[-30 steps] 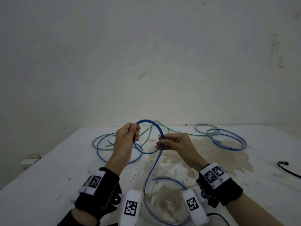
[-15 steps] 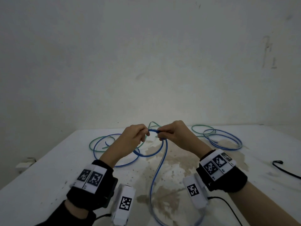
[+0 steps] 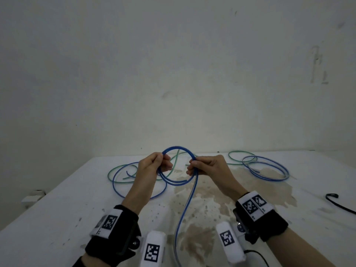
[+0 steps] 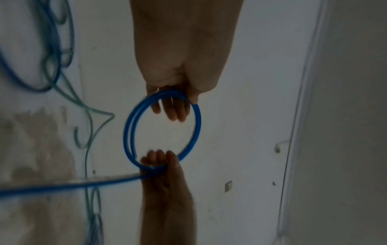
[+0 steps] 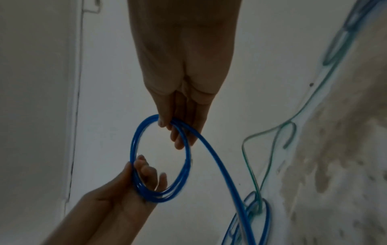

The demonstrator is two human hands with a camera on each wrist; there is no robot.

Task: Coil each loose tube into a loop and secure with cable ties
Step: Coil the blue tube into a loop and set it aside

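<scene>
I hold a blue tube above the white table, coiled into a small upright loop of a few turns. My left hand grips the loop's left side, fingers curled round the strands. My right hand pinches the right side where the strands cross. The tube's loose tail runs from the right hand down toward me. In the left wrist view the left hand and right hand grip opposite sides of the loop. The right wrist view shows the same loop.
Loose green tube and blue tube lie on the table behind my left hand. More green and blue tubing lies loosely coiled at the back right. A black cable lies at the right edge. A brown stain covers the table's middle.
Half a second ago my hands met at the top of the tube. They have spread apart again, and the loop now shows more turns and stands higher.
</scene>
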